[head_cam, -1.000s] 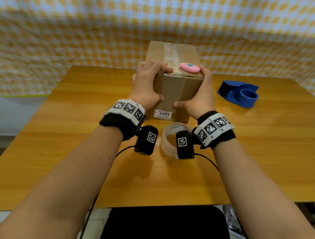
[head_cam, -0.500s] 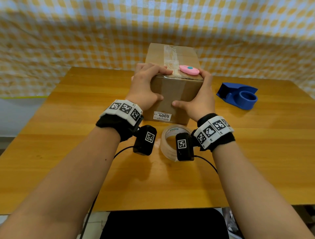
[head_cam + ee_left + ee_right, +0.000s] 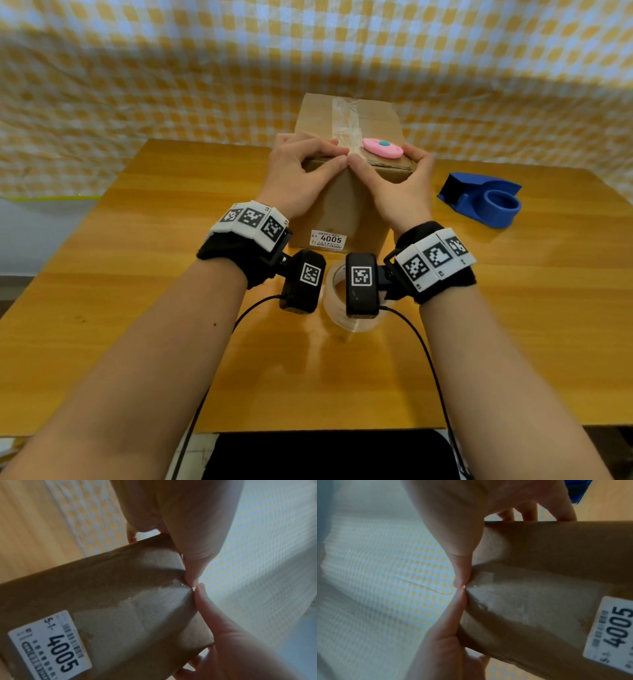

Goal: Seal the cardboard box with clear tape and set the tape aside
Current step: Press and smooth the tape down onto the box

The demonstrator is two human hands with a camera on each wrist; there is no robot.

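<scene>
The cardboard box stands in the upper middle of the frame on the wooden bench, with a strip of clear tape along its top and a pink cutter lying there. The left hand and right hand rest on the near top edge, fingers straight, thumbs pressing the tape end together, each grip clamped on nothing. The roll of clear tape lies below the box between the wrists, and a blue dispenser sits at the right.

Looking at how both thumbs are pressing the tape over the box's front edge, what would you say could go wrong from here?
1. The pink cutter lies loose on the box top beside the right hand; pressing may knock it off.
2. The tape strip already looks wrinkled on top, so it may seal poorly.
3. The tape roll sits under the wrists, near the left hand, and could get bumped.
</scene>
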